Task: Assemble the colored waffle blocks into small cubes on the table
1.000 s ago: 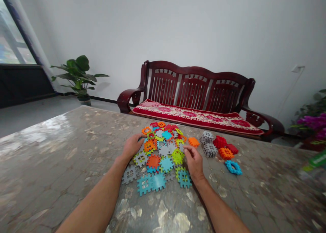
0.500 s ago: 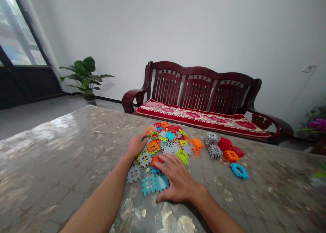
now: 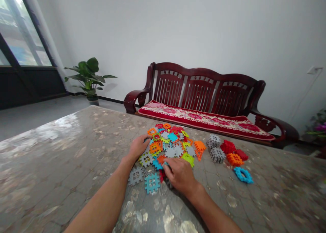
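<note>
A pile of interlocking plastic tiles in orange, grey, lime, red and blue lies on the table. My right hand is closed at the pile's near right side, with a teal tile pinched at its fingertips, mostly covered. At the pile's left edge is my left hand, its fingers curled together; a bluish sliver shows between finger and thumb, too small to identify. Nearest me lie a teal window tile and a grey window tile. Part of a red tile shows beside my right hand.
To the right stand grey stacks, red tiles, an orange stack and a blue ring-shaped stack. Orange tiles lie between them and the pile. A wooden bench is behind the patterned table.
My right hand has gone from spread over the near tiles to closed, lifting a teal tile from beside the teal window tile. My left hand stays at the pile's edge. The view has shifted slightly.
</note>
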Motion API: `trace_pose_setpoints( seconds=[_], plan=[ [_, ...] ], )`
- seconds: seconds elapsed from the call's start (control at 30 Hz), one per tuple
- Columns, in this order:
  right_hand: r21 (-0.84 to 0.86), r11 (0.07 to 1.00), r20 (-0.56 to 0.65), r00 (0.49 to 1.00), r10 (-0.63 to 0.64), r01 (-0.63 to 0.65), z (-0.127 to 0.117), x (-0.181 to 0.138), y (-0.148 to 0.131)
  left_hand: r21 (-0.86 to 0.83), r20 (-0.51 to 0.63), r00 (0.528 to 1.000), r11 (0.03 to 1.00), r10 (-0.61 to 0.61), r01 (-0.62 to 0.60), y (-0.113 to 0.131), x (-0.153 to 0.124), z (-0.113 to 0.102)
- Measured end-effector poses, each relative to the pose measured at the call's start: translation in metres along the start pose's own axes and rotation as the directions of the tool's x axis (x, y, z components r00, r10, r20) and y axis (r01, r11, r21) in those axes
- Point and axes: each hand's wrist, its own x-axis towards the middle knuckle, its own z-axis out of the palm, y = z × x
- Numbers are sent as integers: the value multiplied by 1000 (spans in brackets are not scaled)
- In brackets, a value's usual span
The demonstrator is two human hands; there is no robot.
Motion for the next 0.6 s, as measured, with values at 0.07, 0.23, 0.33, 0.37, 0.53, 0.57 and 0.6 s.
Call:
trace_pose_setpoints(
  seconds=[0.07, 0.23, 0.33, 0.37, 0.53, 0.57, 0.6],
  plan=[
    [103, 989, -95, 988, 121, -111, 0, 9, 9, -9, 0, 1000, 1000, 3, -3, -1, 1, 1],
    [188, 962, -339, 907, 251, -195, -3, 20, 36, 2, 15, 1000, 1000, 4, -4, -4, 3, 2],
    [133, 979, -373, 907, 196, -157, -8, 12, 35, 10, 24, 1000, 1000, 4, -4, -4, 3, 2],
    [118, 986, -347, 926, 150, -116, -9, 8, 30, 11, 25, 1000, 1000, 1, -2, -4, 3, 2],
    [96, 990, -71, 993, -96, 103, -12, -6, -9, 4, 12, 1000, 1000, 2, -2, -3, 1, 2],
    [91, 990, -24, 994, -110, 111, -10, -7, -15, -1, 12, 1000, 1000, 6, -6, -3, 1, 2],
    [86, 990, 16, 993, -118, 116, -7, -9, -19, -6, 12, 1000, 1000, 7, -7, -3, 1, 2]
  ],
)
